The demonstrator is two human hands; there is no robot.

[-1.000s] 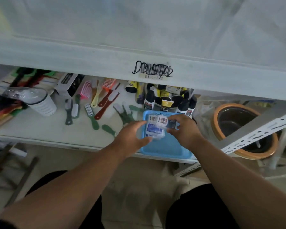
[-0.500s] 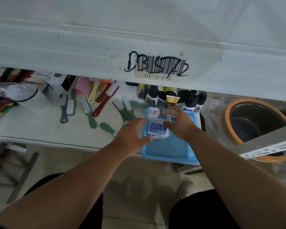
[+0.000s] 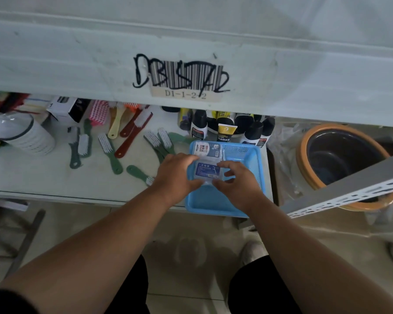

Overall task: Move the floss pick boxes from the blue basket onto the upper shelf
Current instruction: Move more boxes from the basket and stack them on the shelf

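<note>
A blue basket [image 3: 251, 165] stands at the front edge of the lower shelf. Inside it lie two clear floss pick boxes with blue labels. The nearer box [image 3: 207, 170] sits between my hands: my left hand [image 3: 176, 175] grips its left side and my right hand [image 3: 237, 183] its right side. The farther box [image 3: 206, 150] lies flat just behind, untouched. The upper shelf [image 3: 281, 71] runs across the top, its front edge carrying a scribbled barcode label.
Green, red and yellow brushes [image 3: 110, 152] lie scattered left of the basket. Black-capped bottles and tubes [image 3: 225, 129] stand behind it. A white perforated cup [image 3: 26, 135] lies at far left. An orange-rimmed bucket [image 3: 343, 159] sits right, behind a slotted metal bar [image 3: 349, 196].
The camera has moved closer. Both hands dropped from the farther box and closed around the nearer one in the basket.
</note>
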